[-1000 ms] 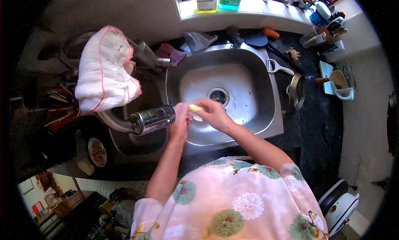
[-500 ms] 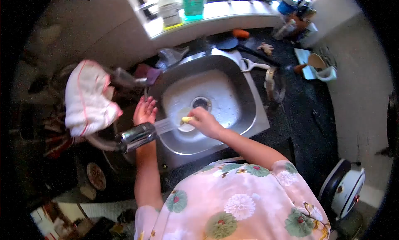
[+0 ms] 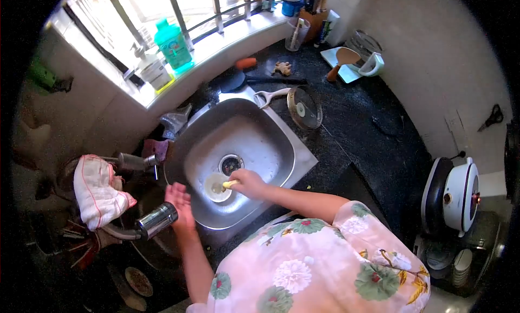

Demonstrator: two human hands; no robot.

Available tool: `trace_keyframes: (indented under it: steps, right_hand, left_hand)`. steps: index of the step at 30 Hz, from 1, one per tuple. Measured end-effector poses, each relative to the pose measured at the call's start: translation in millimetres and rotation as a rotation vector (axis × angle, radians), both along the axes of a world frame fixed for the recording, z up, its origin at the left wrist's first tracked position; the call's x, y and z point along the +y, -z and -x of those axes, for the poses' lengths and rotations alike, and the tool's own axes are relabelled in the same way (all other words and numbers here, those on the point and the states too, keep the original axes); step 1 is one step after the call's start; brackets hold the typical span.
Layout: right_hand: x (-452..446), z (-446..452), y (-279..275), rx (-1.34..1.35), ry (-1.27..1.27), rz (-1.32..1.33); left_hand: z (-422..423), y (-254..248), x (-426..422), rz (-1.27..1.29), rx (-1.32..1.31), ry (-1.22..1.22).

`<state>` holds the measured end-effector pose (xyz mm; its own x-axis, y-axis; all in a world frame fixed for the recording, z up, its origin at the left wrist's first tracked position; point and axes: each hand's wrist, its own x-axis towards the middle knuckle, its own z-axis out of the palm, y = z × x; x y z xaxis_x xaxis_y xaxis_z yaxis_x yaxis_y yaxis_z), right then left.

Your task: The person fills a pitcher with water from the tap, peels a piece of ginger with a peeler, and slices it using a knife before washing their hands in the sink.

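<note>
My right hand (image 3: 247, 184) is closed on a small pale-yellow piece (image 3: 231, 183), whose exact kind I cannot make out. It holds the piece at the rim of a small white bowl (image 3: 218, 198), which rests in the steel sink (image 3: 265, 130) beside the drain (image 3: 231, 164). My left hand (image 3: 180, 204) is open, its fingers apart and nothing in them. It is raised at the sink's left edge, right by the outlet of the chrome faucet (image 3: 157, 221). No water shows coming from the faucet.
A white cloth (image 3: 97, 191) hangs over the faucet pipe. Behind the sink are a peeler (image 3: 271, 96), a round lid (image 3: 303, 108), ginger (image 3: 282, 68) and a carrot (image 3: 246, 63). Bottles (image 3: 173, 44) stand on the windowsill. A white cooker (image 3: 460, 196) is at right.
The water stream from the faucet has stopped. My left hand has moved from behind the faucet outlet to beside it. The view has turned; my right hand still grips the yellow piece.
</note>
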<state>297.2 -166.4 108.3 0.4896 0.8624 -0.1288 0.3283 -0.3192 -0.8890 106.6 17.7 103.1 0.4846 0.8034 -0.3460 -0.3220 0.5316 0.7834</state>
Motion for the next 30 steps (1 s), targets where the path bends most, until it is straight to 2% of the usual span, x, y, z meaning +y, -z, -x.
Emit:
trace_keyframes:
  steps: [4, 6, 9, 12, 13, 15, 16, 17, 20, 22, 24, 26, 28, 30]
  right_hand:
    - [-2, 7, -11, 0.065, -0.03, 0.06]
    - [-6, 14, -9, 0.067, -0.053, 0.033]
    - [-13, 19, -18, 0.062, -0.05, 0.073]
    - [-23, 15, -24, -0.025, -0.173, 0.07]
    - [-25, 10, -32, 0.036, -0.267, 0.179]
    - [-34, 2, -27, -0.172, -0.274, 0.109]
    - [-38, -2, -41, -0.277, -0.276, 0.079]
    - [-40, -17, -57, -0.19, -0.349, 0.161]
    - [-35, -65, -60, -0.303, -0.172, -0.045]
    - [-31, -115, -83, -0.414, -0.082, -0.13]
    - [-31, -156, -155, -0.314, -0.016, -0.063]
    - [-22, -221, -152, -0.401, 0.141, -0.168]
    - [-21, -268, -190, -0.519, 0.287, -0.098]
    - [-16, -335, -201, -0.706, 0.306, -0.203]
  left_hand:
    - [-23, -23, -81, 0.17, 0.232, 0.242]
    - [-31, -20, -99, 0.239, 0.205, 0.357]
    - [-34, -13, -110, 0.243, 0.121, 0.365]
    - [-32, -3, -114, 0.191, 0.185, 0.384]
    - [-30, 0, -114, 0.148, 0.204, 0.39]
    - [-29, 7, -117, 0.062, 0.234, 0.402]
    - [-28, 14, -118, 0.03, 0.27, 0.388]
    - [-26, 23, -119, -0.001, 0.305, 0.371]
    - [-20, 36, -122, -0.136, 0.33, 0.319]
    - [-19, 31, -124, -0.135, 0.323, 0.288]
    - [-20, 38, -124, -0.131, 0.309, 0.199]
    - [-23, 40, -124, -0.135, 0.332, 0.153]
    - [-26, 41, -126, -0.13, 0.366, 0.107]
    - [-29, 37, -127, -0.141, 0.402, 0.129]
